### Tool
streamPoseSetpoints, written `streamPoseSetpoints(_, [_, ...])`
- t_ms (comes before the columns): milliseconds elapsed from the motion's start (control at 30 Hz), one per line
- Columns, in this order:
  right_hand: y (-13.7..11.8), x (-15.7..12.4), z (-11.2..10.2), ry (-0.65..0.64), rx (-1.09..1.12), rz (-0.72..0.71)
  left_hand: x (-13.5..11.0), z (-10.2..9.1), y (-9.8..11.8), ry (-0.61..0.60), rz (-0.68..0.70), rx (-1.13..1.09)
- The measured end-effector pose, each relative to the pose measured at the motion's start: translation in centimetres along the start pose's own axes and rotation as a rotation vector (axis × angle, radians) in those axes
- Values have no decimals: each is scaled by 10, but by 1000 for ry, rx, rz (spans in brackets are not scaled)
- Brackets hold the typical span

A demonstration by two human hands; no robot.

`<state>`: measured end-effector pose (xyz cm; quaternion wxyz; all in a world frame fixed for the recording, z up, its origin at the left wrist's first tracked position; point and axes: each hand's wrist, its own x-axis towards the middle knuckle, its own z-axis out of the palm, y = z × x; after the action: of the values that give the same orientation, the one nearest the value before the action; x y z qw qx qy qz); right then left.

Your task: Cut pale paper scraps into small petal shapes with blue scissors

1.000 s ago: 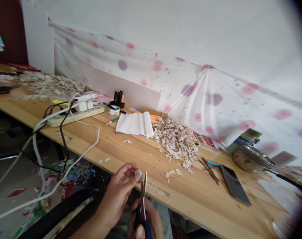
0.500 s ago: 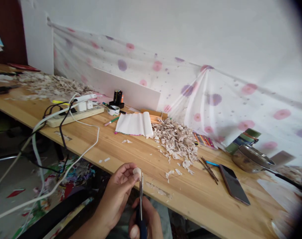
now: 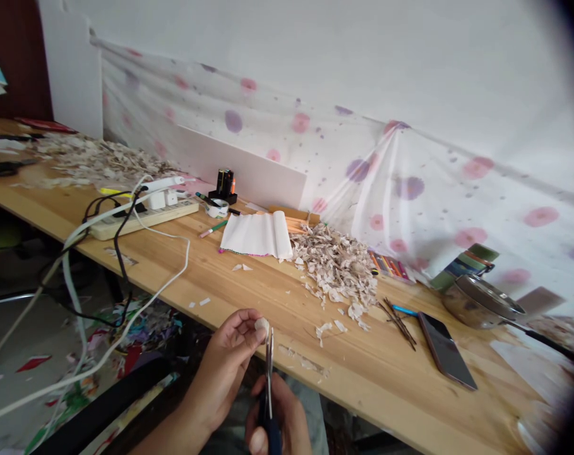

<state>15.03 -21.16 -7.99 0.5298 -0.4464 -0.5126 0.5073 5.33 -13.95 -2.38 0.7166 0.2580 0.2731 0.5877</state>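
My left hand pinches a small whitish piece between thumb and fingertips, just in front of the wooden table's near edge. My right hand grips the dark handles of a pair of scissors, whose blades point up and sit closed right beside the piece. A heap of pale cut scraps lies on the table beyond my hands, with a few loose bits nearer to me.
A ribbed white sheet, a power strip with trailing cables, a phone, thin sticks and a metal pan lie on the table. Another scrap heap sits far left. Spotted cloth hangs behind.
The scissor blades, slightly apart a second ago, have closed next to the piece. Both hands stay in the same place.
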Motion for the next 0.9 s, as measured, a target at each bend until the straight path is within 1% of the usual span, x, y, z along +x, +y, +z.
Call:
streamPoseSetpoints(133, [1, -3, -1, 43, -57, 2, 0, -2, -2, -5, 2, 17])
streamPoseSetpoints(300, [-2, -6, -2, 192, -235, -28, -1, 1, -1, 23, -18, -35])
streamPoseSetpoints(333, [-3, -5, -2, 198, -265, -38, -2, 2, 0, 28, -28, -41])
streamPoseSetpoints(400, [-4, -5, -4, 170, -291, -52, -3, 4, 1, 28, -43, -50])
streamPoseSetpoints(500, [-2, -5, -5, 141, -268, -51, -3, 5, 2, 27, -52, -60])
streamPoseSetpoints(567, [2, -7, -3, 172, -220, -43, -3, 5, 1, 24, -50, -59])
streamPoseSetpoints(667, [7, -10, 2, 207, -80, -17, -2, 4, 1, 14, -47, -40])
streamPoseSetpoints(767, [6, -10, 4, 177, 23, -6, -1, 3, 1, 18, -44, -11])
streamPoseSetpoints(900, [2, -5, -3, 6, -8, 13, 0, 3, 2, 30, -35, 13])
